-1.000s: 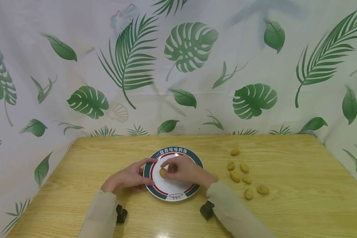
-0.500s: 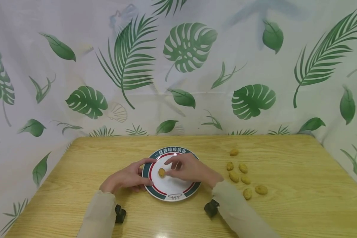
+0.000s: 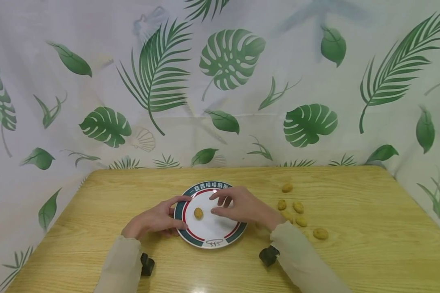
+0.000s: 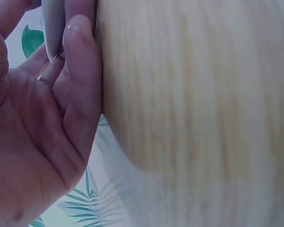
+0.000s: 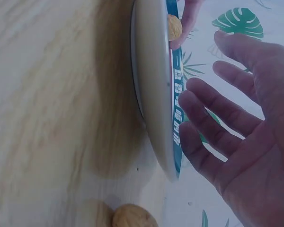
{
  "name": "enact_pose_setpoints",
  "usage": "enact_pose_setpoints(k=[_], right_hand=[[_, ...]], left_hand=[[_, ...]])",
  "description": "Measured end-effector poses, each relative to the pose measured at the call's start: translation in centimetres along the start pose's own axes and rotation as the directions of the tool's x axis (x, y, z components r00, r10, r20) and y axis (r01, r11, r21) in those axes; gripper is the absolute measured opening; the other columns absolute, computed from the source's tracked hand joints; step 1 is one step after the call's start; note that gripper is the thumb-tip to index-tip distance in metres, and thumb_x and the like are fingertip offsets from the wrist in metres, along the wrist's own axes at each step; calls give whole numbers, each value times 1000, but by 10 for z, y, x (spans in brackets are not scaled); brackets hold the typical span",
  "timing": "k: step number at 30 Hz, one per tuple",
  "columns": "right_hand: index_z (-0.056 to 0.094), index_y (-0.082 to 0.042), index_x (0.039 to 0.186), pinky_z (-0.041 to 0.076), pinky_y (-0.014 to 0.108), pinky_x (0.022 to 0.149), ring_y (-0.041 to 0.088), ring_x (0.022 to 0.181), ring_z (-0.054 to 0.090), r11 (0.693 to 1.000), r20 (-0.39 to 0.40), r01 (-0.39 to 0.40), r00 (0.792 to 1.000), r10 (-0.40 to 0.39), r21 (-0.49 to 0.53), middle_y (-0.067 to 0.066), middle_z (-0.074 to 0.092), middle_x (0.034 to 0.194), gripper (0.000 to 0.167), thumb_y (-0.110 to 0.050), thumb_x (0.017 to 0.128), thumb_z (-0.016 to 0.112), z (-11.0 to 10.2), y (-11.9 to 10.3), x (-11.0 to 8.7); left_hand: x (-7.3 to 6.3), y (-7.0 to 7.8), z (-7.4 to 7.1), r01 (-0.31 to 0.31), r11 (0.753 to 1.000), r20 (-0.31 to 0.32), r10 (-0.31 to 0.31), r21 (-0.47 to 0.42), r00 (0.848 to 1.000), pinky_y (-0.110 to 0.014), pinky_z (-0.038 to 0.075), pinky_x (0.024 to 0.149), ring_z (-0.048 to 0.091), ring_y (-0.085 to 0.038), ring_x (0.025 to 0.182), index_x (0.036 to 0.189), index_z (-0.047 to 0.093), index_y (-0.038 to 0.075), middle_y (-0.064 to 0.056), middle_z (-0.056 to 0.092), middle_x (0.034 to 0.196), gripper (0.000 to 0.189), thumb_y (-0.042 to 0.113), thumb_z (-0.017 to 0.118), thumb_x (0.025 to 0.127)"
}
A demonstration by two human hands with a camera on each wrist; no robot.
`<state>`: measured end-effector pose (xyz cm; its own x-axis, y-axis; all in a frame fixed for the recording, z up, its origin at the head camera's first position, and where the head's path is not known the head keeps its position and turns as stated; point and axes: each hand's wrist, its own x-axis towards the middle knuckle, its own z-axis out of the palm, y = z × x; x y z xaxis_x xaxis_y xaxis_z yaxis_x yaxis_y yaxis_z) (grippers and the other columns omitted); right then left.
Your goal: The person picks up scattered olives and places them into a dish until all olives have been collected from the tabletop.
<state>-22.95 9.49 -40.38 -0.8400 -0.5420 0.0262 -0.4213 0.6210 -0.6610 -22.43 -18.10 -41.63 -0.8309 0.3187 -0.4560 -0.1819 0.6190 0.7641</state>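
Note:
A white plate [image 3: 207, 232] with a dark green band, a red ring and white characters rests on the wooden table. My left hand [image 3: 155, 217] holds its left rim, thumb and forefinger over the edge and other fingers lower down. The left wrist view shows the plate's edge [image 4: 51, 28] between thumb and fingers. One small yellow-brown oval lump [image 3: 198, 213], wrinkled in the right wrist view, lies on the plate left of centre. Over the plate's right half hovers my right hand [image 3: 246, 206], fingers spread apart and holding nothing, a short gap from the lump.
Several similar lumps [image 3: 320, 234] lie scattered on the table [image 3: 366, 203] to the right, partly hidden behind the right forearm. A leaf-printed curtain [image 3: 256, 126] hangs behind the table. Each sleeve carries a black wrist camera [image 3: 269, 255].
My right hand has let go of the lump and drawn back to the right, its fingers opening. The lump stays on the plate. My left hand keeps its hold on the rim.

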Motion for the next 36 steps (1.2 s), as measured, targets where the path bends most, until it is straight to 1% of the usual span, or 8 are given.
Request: enact_pose_setpoints(k=[7, 11, 17, 20, 27, 29, 34, 36], right_hand=[[72, -15, 124, 51, 22, 74, 11, 86, 59, 999, -12, 36, 999, -36, -13, -5, 69, 97, 36, -32, 92, 76, -7, 4, -8], [72, -14, 123, 51, 22, 72, 11, 84, 58, 999, -27, 43, 999, -44, -18, -5, 68, 95, 36, -32, 92, 76, -12, 7, -14], [73, -12, 122, 50, 21, 73, 10, 82, 57, 997, -50, 72, 996, -73, -24, -5, 68, 92, 36, -31, 92, 76, -16, 12, -21], [73, -11, 122, 50, 21, 74, 10, 82, 57, 997, -59, 81, 995, -82, -18, -6, 67, 90, 36, -31, 92, 77, -19, 15, -26], [72, -10, 122, 53, 21, 77, 10, 86, 60, 998, -75, 69, 995, -68, 9, -7, 68, 91, 35, -29, 92, 77, -25, 23, -38], [72, -10, 121, 55, 22, 77, 11, 87, 62, 997, -81, 76, 994, -74, 13, -6, 68, 92, 34, -27, 92, 77, -27, 26, -41], [73, -12, 121, 55, 23, 72, 12, 88, 62, 997, -84, 67, 994, -65, 29, -6, 69, 93, 33, -28, 92, 77, -31, 32, -49], [72, -13, 122, 55, 23, 70, 12, 88, 62, 998, -83, 49, 996, -45, 38, -6, 69, 95, 34, -29, 92, 77, -33, 33, -53]], left_hand=[[-1, 0, 1, 5, 1000, -11, -5, -2, 1000, -29, 53, 64, 64, -21, 77, 153, 41, 34, -9, 66, 107, 77, 23, 81, 88], [-1, 1, 1, 0, 1000, -9, 0, 0, 1000, -29, 53, 65, 64, -21, 77, 153, 42, 34, -9, 66, 108, 76, 23, 81, 88], [-2, 1, 1, -10, 1000, -6, 10, 6, 1000, -29, 52, 63, 64, -20, 72, 153, 42, 32, -8, 68, 105, 75, 22, 80, 88], [-3, 1, 0, -13, 1000, -3, 13, 3, 1000, -29, 52, 62, 64, -20, 73, 153, 42, 32, -8, 68, 105, 75, 22, 80, 88], [-2, 1, 1, -15, 1000, -2, 15, 8, 1000, -29, 52, 63, 64, -20, 74, 153, 41, 32, -8, 67, 105, 76, 22, 80, 88], [-2, 1, 1, -14, 1000, -3, 14, 11, 1000, -29, 52, 63, 64, -20, 74, 153, 41, 32, -9, 67, 104, 76, 22, 80, 88], [-2, 1, 1, -8, 1000, -7, 9, 12, 1000, -29, 52, 63, 64, -20, 74, 153, 41, 32, -8, 67, 105, 76, 22, 80, 88], [-1, 2, 1, -6, 1000, -9, 6, 15, 1000, -29, 52, 63, 64, -20, 74, 153, 41, 32, -8, 67, 104, 76, 22, 80, 88]])
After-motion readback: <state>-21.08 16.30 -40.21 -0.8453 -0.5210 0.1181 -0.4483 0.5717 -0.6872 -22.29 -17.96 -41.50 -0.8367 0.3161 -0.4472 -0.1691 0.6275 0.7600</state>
